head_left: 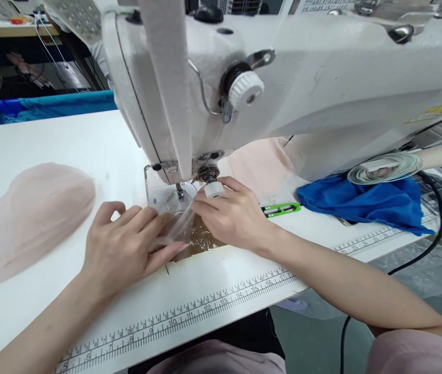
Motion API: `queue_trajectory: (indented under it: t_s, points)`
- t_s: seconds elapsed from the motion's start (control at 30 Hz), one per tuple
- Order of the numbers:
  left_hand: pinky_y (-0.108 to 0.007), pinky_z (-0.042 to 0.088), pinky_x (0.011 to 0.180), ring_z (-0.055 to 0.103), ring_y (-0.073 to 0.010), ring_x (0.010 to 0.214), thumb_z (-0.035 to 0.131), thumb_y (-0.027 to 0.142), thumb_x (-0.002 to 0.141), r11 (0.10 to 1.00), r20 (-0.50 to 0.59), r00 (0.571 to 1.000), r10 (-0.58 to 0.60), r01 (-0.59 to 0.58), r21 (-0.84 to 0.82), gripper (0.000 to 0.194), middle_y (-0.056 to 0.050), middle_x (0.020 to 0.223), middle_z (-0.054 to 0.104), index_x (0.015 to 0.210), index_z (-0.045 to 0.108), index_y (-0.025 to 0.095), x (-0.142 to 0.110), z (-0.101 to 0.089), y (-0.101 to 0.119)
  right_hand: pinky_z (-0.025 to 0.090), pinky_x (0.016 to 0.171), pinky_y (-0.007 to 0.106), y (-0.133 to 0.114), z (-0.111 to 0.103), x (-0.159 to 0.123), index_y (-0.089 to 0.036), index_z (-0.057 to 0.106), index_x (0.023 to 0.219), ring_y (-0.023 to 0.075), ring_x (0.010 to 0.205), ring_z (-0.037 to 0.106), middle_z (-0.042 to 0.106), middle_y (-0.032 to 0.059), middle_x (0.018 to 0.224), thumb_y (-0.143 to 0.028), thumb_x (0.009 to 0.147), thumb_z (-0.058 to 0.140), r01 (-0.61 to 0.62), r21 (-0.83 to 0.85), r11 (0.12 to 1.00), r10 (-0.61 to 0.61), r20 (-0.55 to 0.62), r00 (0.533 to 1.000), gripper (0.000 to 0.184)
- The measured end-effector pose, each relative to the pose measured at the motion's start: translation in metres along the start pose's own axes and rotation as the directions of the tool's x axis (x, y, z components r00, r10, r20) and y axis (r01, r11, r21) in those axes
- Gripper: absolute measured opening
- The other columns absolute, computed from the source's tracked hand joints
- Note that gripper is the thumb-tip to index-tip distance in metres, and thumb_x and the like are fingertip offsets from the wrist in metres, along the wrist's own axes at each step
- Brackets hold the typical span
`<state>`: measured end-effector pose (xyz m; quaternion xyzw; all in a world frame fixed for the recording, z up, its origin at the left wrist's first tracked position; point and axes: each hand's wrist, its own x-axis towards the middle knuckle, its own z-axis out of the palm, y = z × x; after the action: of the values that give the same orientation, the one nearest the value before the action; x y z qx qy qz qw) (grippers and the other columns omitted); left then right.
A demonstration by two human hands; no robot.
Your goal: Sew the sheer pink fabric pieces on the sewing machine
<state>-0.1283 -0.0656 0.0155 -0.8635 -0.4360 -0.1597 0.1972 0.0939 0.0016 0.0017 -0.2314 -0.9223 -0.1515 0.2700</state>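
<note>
A thin, sheer piece of fabric [180, 227] stretches between my two hands, just in front of the presser foot [180, 193] of a white sewing machine [322, 78]. My left hand [123, 244] is closed on the fabric's left side, thumb pointing toward the needle plate. On the other side, my right hand [234, 213] pinches the fabric close to the presser foot, its fingertips partly behind a white knob [213, 189]. Below the fabric, clear tape covers a brown patch [201, 236] of the machine bed. Where the fabric meets the needle is hard to make out.
Pale pink sheer pieces lie left [37, 218] and behind the needle [262, 163]. Green thread snips [282, 209], a blue cloth [365, 200] and a coil of pale strip [385, 167] sit at right. A printed ruler [182, 314] runs along the table's front edge.
</note>
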Motion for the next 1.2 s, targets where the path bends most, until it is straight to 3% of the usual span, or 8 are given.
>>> queue_trajectory:
  t_s: [0.1, 0.2, 0.27, 0.37, 0.53, 0.77, 1.0, 1.2]
  points:
    - [-0.039, 0.043, 0.063, 0.067, -0.0223, 0.069, 0.058, 0.031, 0.093, 1.0, -0.086, 0.996, 0.003, -0.005, -0.021, 0.016, -0.004, 0.078, 0.073, 0.095, 0.066, 0.017, 0.002, -0.004, -0.001, 0.046, 0.08, 0.029, -0.013, -0.004, 0.002, -0.017, 0.069, 0.083, 0.0139, 0.081, 0.062, 0.075, 0.0005, 0.089, -0.004, 0.093, 0.043, 0.021, 0.121, 0.992, -0.016, -0.046, 0.999, 0.03]
    - [-0.046, 0.046, 0.09, 0.064, -0.0294, 0.114, 0.052, 0.017, 0.093, 0.999, -0.051, 0.999, 0.004, -0.007, -0.049, 0.025, -0.01, 0.117, 0.072, 0.116, 0.062, 0.015, 0.003, 0.002, -0.007, 0.047, 0.094, 0.03, -0.023, -0.004, 0.004, -0.013, 0.068, 0.103, 0.0156, 0.094, 0.065, 0.074, 0.0049, 0.102, -0.01, 0.096, 0.043, 0.042, 0.223, 0.974, -0.052, 0.043, 0.998, 0.026]
    - [-0.051, 0.036, 0.109, 0.056, -0.0292, 0.127, 0.045, 0.014, 0.095, 0.995, 0.016, 0.999, 0.035, -0.034, -0.089, 0.034, -0.012, 0.131, 0.065, 0.127, 0.057, 0.012, 0.003, 0.008, -0.011, 0.049, 0.093, 0.033, -0.025, -0.004, 0.004, -0.011, 0.068, 0.102, 0.0182, 0.092, 0.066, 0.073, 0.007, 0.095, -0.016, 0.099, 0.044, 0.011, 0.213, 0.977, -0.03, 0.086, 0.996, 0.026]
    - [-0.051, 0.029, 0.116, 0.056, -0.0271, 0.127, 0.038, 0.014, 0.098, 0.988, 0.082, 0.995, 0.056, -0.043, -0.148, 0.037, -0.014, 0.135, 0.062, 0.129, 0.056, 0.008, 0.001, 0.014, -0.014, 0.053, 0.081, 0.034, -0.026, -0.007, 0.004, -0.012, 0.068, 0.099, 0.0201, 0.088, 0.066, 0.072, 0.0064, 0.086, -0.023, 0.101, 0.042, -0.033, 0.231, 0.972, 0.006, 0.115, 0.993, 0.028]
    - [-0.046, 0.038, 0.111, 0.063, -0.0248, 0.114, 0.04, 0.016, 0.098, 0.984, 0.092, 0.995, 0.039, -0.023, -0.174, 0.035, -0.013, 0.123, 0.068, 0.125, 0.059, 0.007, -0.001, 0.015, -0.015, 0.054, 0.087, 0.037, -0.029, -0.012, 0.005, -0.01, 0.062, 0.119, 0.0231, 0.103, 0.063, 0.069, 0.0113, 0.112, -0.03, 0.102, 0.044, -0.094, 0.292, 0.952, 0.015, 0.263, 0.965, 0.032]
    - [-0.045, 0.047, 0.1, 0.063, -0.0204, 0.086, 0.035, 0.007, 0.093, 0.987, 0.075, 0.997, -0.004, 0.016, -0.16, 0.039, -0.009, 0.096, 0.068, 0.118, 0.066, 0.013, 0.001, 0.016, -0.014, 0.054, 0.064, 0.034, -0.022, -0.012, 0.007, -0.011, 0.066, 0.099, 0.0269, 0.1, 0.063, 0.069, 0.0153, 0.109, -0.041, 0.102, 0.043, -0.281, 0.194, 0.94, 0.19, 0.385, 0.903, 0.038]
    - [-0.056, 0.03, 0.118, 0.055, -0.0254, 0.128, 0.035, 0.007, 0.095, 0.981, 0.109, 0.992, 0.069, -0.048, -0.186, 0.041, -0.011, 0.131, 0.064, 0.125, 0.062, 0.016, -0.001, 0.018, -0.011, 0.055, 0.084, 0.037, -0.008, -0.003, 0.009, -0.009, 0.067, 0.105, 0.0264, 0.112, 0.063, 0.069, 0.0178, 0.12, -0.033, 0.101, 0.048, -0.329, 0.126, 0.936, 0.264, 0.365, 0.893, 0.031]
    - [-0.062, 0.026, 0.119, 0.062, -0.0288, 0.121, 0.038, 0.009, 0.095, 0.987, 0.105, 0.984, 0.141, -0.131, -0.097, 0.04, -0.018, 0.132, 0.062, 0.128, 0.06, 0.009, -0.001, 0.016, -0.003, 0.048, 0.104, 0.044, -0.001, 0.0, 0.008, -0.011, 0.069, 0.112, 0.0248, 0.122, 0.059, 0.068, 0.0125, 0.125, -0.025, 0.1, 0.045, -0.273, 0.087, 0.958, 0.229, 0.343, 0.911, 0.031]
